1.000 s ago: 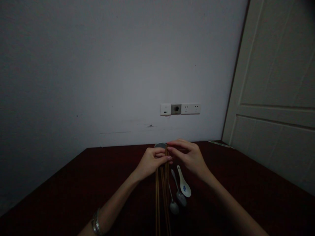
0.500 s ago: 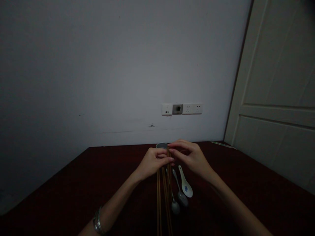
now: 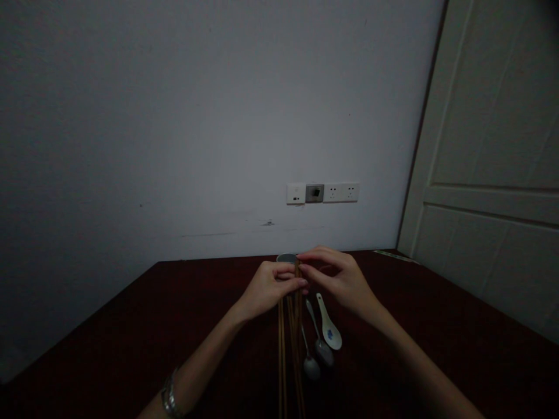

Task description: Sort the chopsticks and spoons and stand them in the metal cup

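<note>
My left hand (image 3: 271, 289) is closed around wooden chopsticks (image 3: 298, 311), held roughly upright over the table. At their top end, the fingertips of my right hand (image 3: 340, 278) pinch them. More chopsticks (image 3: 282, 355) lie lengthwise below my left hand, their far ends hidden by it. To the right of the chopsticks are a small metal spoon (image 3: 311, 368), a larger metal spoon (image 3: 324, 352) and a white ceramic spoon (image 3: 331, 333) with a blue mark. Behind my left hand shows the rim of a round container (image 3: 286, 257), its lower part hidden.
The dark red table (image 3: 209, 297) meets a pale wall (image 3: 218, 145) at its back edge. Sockets and a switch (image 3: 322, 193) sit on the wall. A light panelled door (image 3: 484, 174) stands at the right. A patterned strip (image 3: 395, 256) lies at the back right.
Both hands stay in nearly the same place. The held chopsticks have shifted slightly to the left, and more of the small metal spoon's handle shows.
</note>
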The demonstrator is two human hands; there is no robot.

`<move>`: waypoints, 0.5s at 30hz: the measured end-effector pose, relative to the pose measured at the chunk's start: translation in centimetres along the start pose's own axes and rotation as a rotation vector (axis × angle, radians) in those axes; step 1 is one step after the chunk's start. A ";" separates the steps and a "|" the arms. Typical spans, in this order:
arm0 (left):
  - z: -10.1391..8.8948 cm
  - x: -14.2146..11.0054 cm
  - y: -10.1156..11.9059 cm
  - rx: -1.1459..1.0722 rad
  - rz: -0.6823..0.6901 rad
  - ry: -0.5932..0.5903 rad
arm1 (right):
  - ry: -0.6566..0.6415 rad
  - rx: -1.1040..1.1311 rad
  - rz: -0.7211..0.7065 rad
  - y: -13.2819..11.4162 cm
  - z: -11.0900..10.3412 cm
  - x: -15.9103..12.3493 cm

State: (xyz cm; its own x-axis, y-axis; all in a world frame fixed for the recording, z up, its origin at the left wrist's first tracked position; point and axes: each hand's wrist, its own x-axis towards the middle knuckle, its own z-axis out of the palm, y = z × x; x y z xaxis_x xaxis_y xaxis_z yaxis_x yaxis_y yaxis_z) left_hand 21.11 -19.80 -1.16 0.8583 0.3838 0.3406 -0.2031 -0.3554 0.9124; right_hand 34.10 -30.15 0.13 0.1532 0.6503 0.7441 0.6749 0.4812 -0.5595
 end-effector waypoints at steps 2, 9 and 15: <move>0.0 0.0 0.0 -0.003 0.009 0.004 | 0.019 0.010 0.017 -0.1 -0.1 -0.1; -0.3 -0.5 0.8 -0.023 0.031 0.025 | 0.105 0.224 0.339 0.4 -0.7 0.1; -1.6 -0.5 1.8 -0.017 0.016 0.137 | -0.253 0.373 0.518 1.3 0.2 0.2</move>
State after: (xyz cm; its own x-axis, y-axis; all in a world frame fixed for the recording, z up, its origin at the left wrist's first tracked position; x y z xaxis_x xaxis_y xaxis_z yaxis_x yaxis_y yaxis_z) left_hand 19.55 -19.22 0.67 0.7828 0.4911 0.3822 -0.2254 -0.3487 0.9097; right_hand 34.83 -29.32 -0.52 0.1849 0.9466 0.2640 0.2592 0.2121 -0.9422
